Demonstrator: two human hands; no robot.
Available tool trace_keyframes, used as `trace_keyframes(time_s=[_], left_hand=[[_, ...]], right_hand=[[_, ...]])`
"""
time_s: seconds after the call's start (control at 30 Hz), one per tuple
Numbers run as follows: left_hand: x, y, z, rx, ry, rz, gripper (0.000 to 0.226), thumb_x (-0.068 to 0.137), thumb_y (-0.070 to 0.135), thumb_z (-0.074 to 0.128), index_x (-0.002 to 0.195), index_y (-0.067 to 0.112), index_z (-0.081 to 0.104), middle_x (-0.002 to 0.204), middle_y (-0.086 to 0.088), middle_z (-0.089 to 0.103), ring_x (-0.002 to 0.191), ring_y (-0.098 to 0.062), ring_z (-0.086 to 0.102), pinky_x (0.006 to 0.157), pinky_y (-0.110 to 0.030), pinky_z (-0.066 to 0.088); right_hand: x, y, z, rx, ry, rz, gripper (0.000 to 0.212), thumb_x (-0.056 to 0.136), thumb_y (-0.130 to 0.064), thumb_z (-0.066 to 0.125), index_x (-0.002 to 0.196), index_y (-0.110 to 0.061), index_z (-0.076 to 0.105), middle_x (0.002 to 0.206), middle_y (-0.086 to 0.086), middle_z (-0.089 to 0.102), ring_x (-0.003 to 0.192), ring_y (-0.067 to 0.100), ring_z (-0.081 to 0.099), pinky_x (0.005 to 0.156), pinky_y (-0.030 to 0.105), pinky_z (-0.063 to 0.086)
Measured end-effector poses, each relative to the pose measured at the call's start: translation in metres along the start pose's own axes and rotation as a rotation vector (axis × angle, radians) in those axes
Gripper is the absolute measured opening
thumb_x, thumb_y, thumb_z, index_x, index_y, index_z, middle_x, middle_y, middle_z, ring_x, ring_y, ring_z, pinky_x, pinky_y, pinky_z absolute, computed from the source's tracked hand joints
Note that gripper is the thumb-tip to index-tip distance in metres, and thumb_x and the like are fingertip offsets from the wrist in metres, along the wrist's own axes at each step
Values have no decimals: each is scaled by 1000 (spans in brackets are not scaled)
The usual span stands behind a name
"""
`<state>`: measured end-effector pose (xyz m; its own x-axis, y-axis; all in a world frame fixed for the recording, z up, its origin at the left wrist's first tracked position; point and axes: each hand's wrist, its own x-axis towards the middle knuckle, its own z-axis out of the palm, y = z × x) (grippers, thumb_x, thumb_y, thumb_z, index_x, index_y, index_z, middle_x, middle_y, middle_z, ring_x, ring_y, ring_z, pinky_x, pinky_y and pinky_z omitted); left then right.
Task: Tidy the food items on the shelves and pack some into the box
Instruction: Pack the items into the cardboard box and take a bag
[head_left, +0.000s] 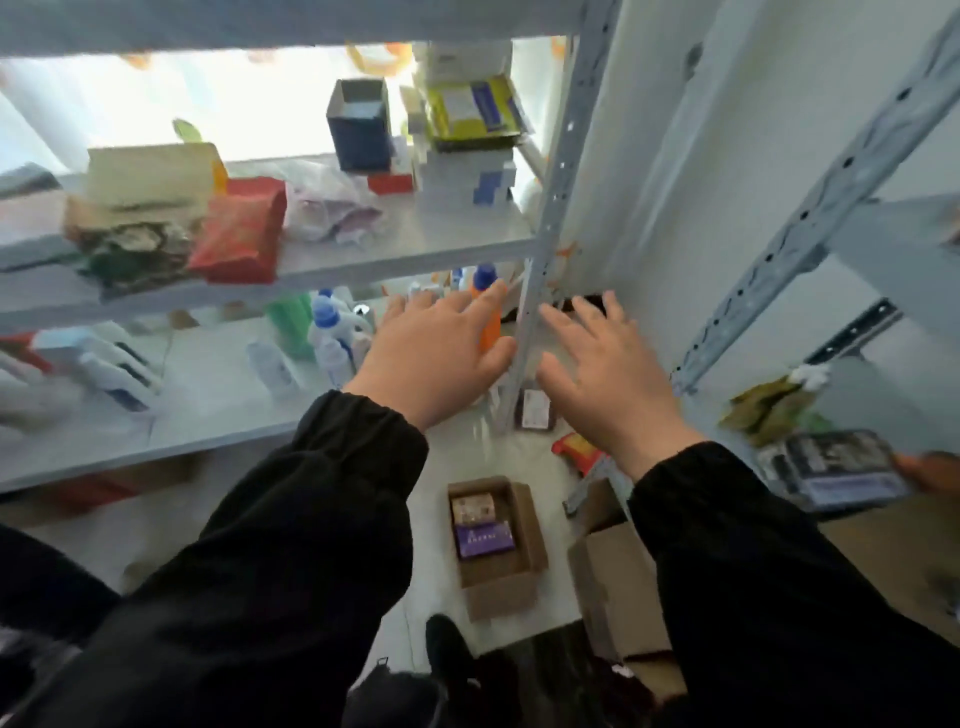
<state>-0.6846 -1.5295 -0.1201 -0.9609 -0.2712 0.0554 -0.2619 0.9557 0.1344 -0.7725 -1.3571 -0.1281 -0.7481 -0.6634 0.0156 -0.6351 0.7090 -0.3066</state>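
**At the shelf post (550, 208), two empty hands above the box (501, 592)**

The left hand (441, 353) hangs flat, fingers spread wide, holding nothing, directly in front of an orange bottle (488, 325); contact cannot be judged. The right hand (602, 374), equally open and empty, hovers just across the post. Below, on the floor, the box stands open with a tan packet (472, 508) and a purple packet (484, 540) inside. A careless sweep of the left hand could topple the crowded bottles (327, 332) on the lower shelf (208, 405). An elbow could also knock the red packet (239, 228) off the front edge of the shelf above (441, 234).
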Motion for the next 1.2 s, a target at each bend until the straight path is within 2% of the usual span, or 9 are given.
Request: trace_keyframes(time_s=[0.17, 0.3, 0.43, 0.57, 0.7, 0.8, 0.87, 1.0, 1.2], left_hand=[[-53, 66, -37, -38, 15, 61, 64, 103, 57, 34, 162, 32, 29, 159, -1, 47, 146, -29, 42, 121, -50, 29], [-84, 128, -45, 18, -68, 292, 64, 103, 57, 40, 162, 33, 30, 153, -1, 53, 140, -28, 47, 118, -47, 35], [-103, 186, -42, 19, -94, 536, 62, 102, 55, 41, 159, 31, 35, 148, -2, 57, 134, -28, 54, 108, -43, 44], [-130, 236, -26, -53, -83, 829, 63, 101, 55, 42, 159, 32, 35, 154, 1, 50, 145, -27, 40, 119, -52, 33], [-173, 271, -11, -164, -165, 1037, 61, 103, 51, 43, 160, 28, 35, 156, 0, 47, 146, -27, 38, 118, -49, 35], [-222, 299, -5, -162, -232, 1142, 59, 105, 48, 43, 159, 26, 36, 157, -1, 47, 144, -27, 39, 117, -46, 34], [-263, 320, -7, -137, -265, 1239, 56, 106, 48, 42, 157, 27, 39, 153, -2, 51, 141, -28, 44, 114, -45, 38], [-345, 372, -23, -85, -263, 1389, 53, 104, 48, 45, 154, 29, 44, 147, -2, 57, 134, -25, 51, 107, -42, 45], [-492, 453, -55, -83, -205, 1557, 54, 104, 48, 46, 155, 32, 42, 154, 1, 52, 138, -23, 50, 107, -41, 46]], right_hand=[[-100, 26, -48, 3, 8, 145, 68, 99, -56, 43, 162, -34, 33, 170, 0, 27, 159, 25, 14, 128, 41, 15], [-195, 42, -64, 57, 75, 266, 74, 92, -63, 39, 159, -32, 39, 166, -5, 36, 156, 19, 22, 126, 39, 23], [-274, 49, -78, -4, 133, 420, 63, 97, -53, 48, 154, -28, 46, 158, -6, 47, 148, 14, 33, 118, 32, 30], [-338, 38, -82, -57, 170, 651, 68, 99, -58, 46, 161, -32, 34, 170, -1, 28, 158, 22, 16, 127, 39, 18], [-412, 15, -73, -41, 206, 871, 91, 80, -78, 18, 162, -40, 27, 172, -2, 21, 161, 22, 8, 129, 42, 14], [-472, -2, -67, -54, 208, 1016, 80, 91, -72, 33, 162, -37, 28, 172, -2, 23, 160, 22, 11, 128, 40, 14], [-519, -16, -64, -52, 200, 1084, 69, 98, -60, 48, 160, -33, 35, 170, -2, 27, 158, 21, 15, 126, 37, 17], [-622, -38, -61, -56, 242, 1220, 57, 95, -55, 53, 147, -31, 53, 147, -7, 55, 138, 16, 45, 106, 37, 46], [-783, -67, -76, -108, 386, 1371, 52, 94, -56, 55, 141, -34, 57, 133, -8, 64, 124, 17, 57, 90, 35, 52]])
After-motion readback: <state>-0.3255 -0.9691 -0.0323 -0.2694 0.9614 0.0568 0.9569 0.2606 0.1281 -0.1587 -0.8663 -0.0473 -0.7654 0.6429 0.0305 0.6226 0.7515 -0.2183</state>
